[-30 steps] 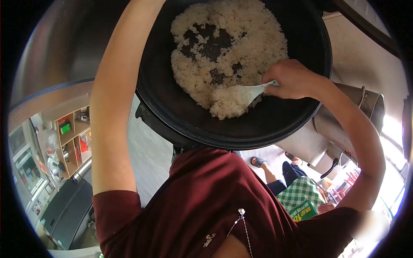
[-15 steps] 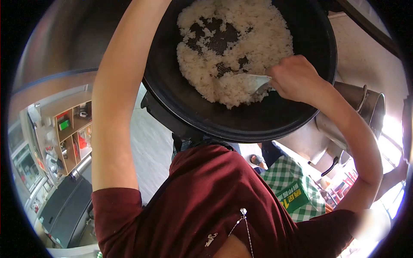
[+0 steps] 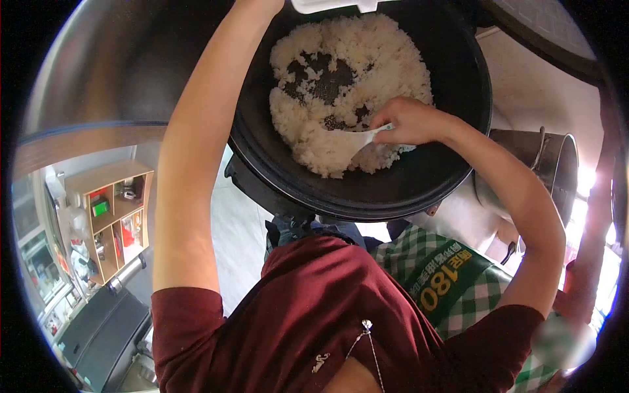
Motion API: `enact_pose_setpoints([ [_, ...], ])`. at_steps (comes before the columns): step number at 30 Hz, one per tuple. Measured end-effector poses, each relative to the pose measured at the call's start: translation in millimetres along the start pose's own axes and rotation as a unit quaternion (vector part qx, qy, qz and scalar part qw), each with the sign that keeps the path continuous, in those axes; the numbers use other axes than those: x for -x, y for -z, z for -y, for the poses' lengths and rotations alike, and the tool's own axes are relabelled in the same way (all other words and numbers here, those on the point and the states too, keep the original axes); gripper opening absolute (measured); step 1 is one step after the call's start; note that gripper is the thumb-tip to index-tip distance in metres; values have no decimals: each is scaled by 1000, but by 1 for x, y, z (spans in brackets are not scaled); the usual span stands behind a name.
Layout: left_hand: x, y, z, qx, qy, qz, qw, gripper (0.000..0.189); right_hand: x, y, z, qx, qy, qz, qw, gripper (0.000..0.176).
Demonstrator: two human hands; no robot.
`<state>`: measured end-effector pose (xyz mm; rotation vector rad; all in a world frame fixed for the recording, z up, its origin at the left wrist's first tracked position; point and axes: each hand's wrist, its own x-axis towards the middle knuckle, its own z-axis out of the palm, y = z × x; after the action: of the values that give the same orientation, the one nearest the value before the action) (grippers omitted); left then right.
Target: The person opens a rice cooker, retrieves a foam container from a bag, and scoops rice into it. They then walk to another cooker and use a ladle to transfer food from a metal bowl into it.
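Cooked white rice lies in a wide, deep black pot, with dark patches of its bottom showing through. My right hand is closed around the handle of a white rice paddle, whose blade is pushed into the rice on the near side. My left arm reaches over the pot's left side. At the top edge my left hand is mostly cut off, beside a white container held up above the pot. Its fingers are out of view.
A large metal pot stands to the right. A person in a green checked apron is close on my right, one arm at the edge. Wooden shelves and a dark cabinet stand at left.
The white container has come into view at the top. My right hand and the paddle have shifted left. The person in the checked apron shows more on my right.
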<state>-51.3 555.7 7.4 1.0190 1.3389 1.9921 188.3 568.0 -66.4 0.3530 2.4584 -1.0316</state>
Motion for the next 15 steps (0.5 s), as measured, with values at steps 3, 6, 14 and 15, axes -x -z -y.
enact_pose_setpoints([
  [3, -2, 3, 2, 57, 13, 5, 998, 58, 1, 6, 2, -54, 20, 10, 998, 27],
  [6, 12, 2, -18, 54, 33, -2, 998, 57, 17, 25, 15, -195, -52, 16, 979, 26],
  [14, 51, 53, -52, -10, 192, -20, 981, 52, 79, 74, 65, -310, -58, -101, 944, 22],
  [15, 60, 53, -57, -7, 210, -35, 977, 53, 85, 78, 68, -304, -56, -134, 942, 22],
])
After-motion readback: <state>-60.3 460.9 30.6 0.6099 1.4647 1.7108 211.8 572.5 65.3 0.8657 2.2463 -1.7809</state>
